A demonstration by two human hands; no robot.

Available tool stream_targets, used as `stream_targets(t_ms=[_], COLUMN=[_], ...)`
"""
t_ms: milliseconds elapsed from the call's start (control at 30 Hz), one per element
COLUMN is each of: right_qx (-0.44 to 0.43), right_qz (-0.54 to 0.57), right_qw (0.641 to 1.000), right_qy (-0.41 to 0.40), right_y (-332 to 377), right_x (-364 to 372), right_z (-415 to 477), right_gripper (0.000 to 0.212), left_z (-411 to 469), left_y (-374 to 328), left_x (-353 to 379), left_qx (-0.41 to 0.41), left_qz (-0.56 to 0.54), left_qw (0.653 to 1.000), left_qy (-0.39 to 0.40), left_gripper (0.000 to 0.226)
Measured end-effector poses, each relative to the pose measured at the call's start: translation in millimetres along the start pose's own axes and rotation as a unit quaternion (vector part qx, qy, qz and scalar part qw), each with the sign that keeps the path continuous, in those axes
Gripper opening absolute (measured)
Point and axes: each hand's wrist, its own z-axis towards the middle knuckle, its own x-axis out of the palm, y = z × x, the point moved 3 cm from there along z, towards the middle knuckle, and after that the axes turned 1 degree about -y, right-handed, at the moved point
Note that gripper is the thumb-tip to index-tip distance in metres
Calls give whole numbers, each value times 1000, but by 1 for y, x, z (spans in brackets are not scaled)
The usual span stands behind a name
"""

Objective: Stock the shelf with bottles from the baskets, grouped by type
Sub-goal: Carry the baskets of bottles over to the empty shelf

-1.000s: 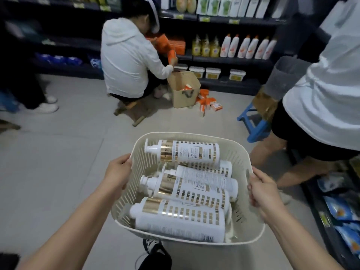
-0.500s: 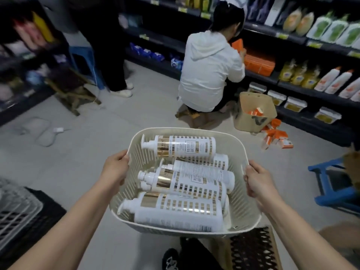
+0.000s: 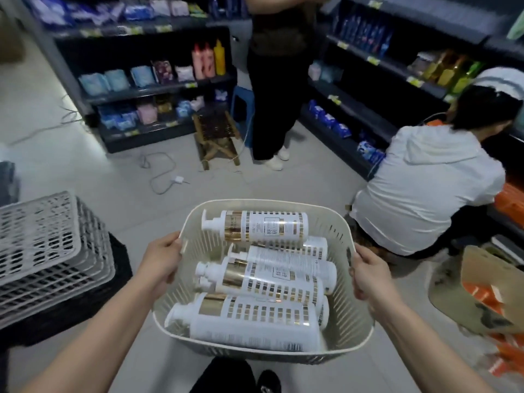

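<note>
Left hand (image 3: 161,258): fingers clasp the basket (image 3: 351,316) rim — left side.
Right hand (image 3: 368,272): fingers clasp right rim.
Bottles (image 3: 255,319): lying inside — white-and-gold.

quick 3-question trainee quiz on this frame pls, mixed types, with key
1. True or false: the cream basket rests on the floor.
2. Multiple choice: the white-and-gold pump bottles in it are A) upright, B) lying on their sides, C) all on a shelf.
3. Fill in: left of the carrier sits a stack of grey lattice ____.

Key
1. False: the left hand and right hand grip its opposite rims and hold it up above the floor.
2. B: pump heads point left; at least four show, some underneath partly hidden.
3. Baskets (crates).
</note>
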Motion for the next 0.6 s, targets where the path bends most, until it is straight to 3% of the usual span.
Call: stream_targets(t_ms=[167, 300, 600], right_qx=[-15, -15, -36], right_qz=[-37, -61, -103], right_qw=[997, 991, 971], right_qy=[68, 121, 212], right_y=[60, 98, 182], right_x=[68, 138, 300], right_z=[62, 106, 185], right_gripper=[20, 28, 30], left_z=[46, 87, 205], left_y=[-23, -45, -73], left_x=[-30, -56, -136], left_qx=[-42, -56, -99], left_qz=[-63, -103, -115], left_qw=[995, 986, 967], left_qy=[-65, -117, -206], left_gripper=[28, 29, 31])
